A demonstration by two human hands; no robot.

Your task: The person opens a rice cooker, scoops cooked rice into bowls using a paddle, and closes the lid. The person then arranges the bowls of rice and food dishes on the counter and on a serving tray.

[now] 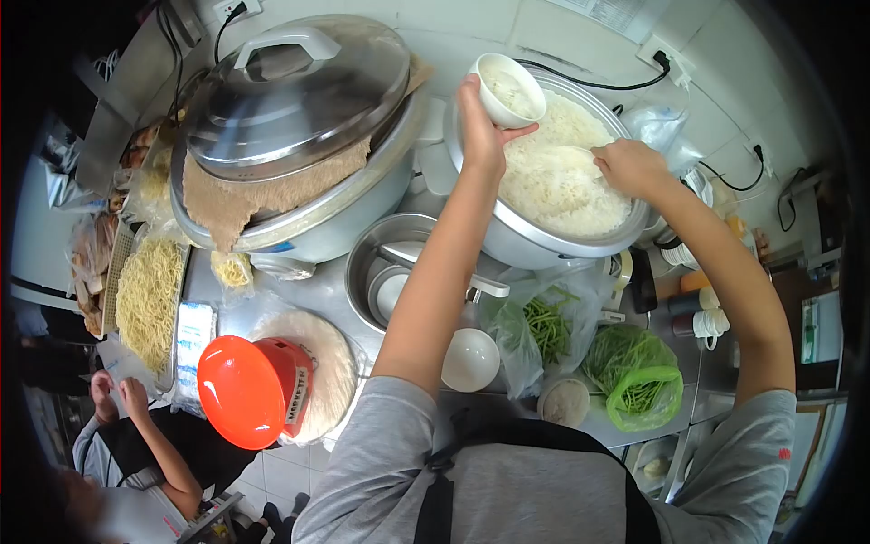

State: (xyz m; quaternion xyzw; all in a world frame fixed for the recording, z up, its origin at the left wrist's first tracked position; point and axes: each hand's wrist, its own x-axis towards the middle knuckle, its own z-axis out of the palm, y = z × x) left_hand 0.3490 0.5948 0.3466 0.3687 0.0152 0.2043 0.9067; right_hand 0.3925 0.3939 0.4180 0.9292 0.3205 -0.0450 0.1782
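Left hand (483, 127) clasped white bowl (513, 119) | right hand (632, 170) pinched pale paddle (575, 158) | paddle lay against rice (544, 190)

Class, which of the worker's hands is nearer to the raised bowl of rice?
Left: the left hand holds the bowl; the right hand is farther off, by the rice in the big pot.

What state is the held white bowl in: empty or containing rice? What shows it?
Containing rice: it shows pale and grainy inside the white bowl; how deep cannot be told.
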